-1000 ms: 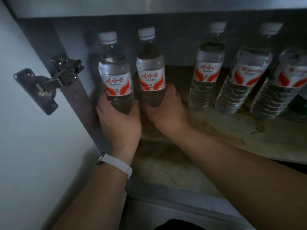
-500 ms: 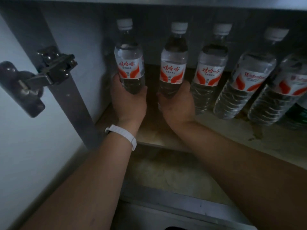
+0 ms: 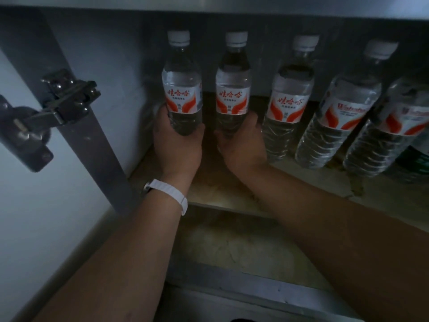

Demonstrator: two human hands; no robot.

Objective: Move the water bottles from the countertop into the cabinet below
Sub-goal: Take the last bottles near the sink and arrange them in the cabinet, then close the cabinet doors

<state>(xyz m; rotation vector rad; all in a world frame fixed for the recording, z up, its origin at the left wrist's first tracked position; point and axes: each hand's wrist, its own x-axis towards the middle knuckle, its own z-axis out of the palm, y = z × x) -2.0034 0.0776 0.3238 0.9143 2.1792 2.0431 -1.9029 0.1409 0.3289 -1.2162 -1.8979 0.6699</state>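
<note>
Risk: right-hand bottle (image 3: pixel 233 89) standing close beside neighbour bottle (image 3: pixel 287 105); knuckles brushing neighbour on release probably tipping it. Hasty letting-go possibly toppling either held bottle on shelf (image 3: pixel 232 189). Left hand (image 3: pixel 178 147) curling fingers round base of left-hand bottle (image 3: pixel 182 89), far left in cabinet; right hand (image 3: pixel 241 147) gripping its bottle likewise. Forearms reaching in, palms facing inward.

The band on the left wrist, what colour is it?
White; the wristband shows clearly in the head view, just below the left hand.
</note>
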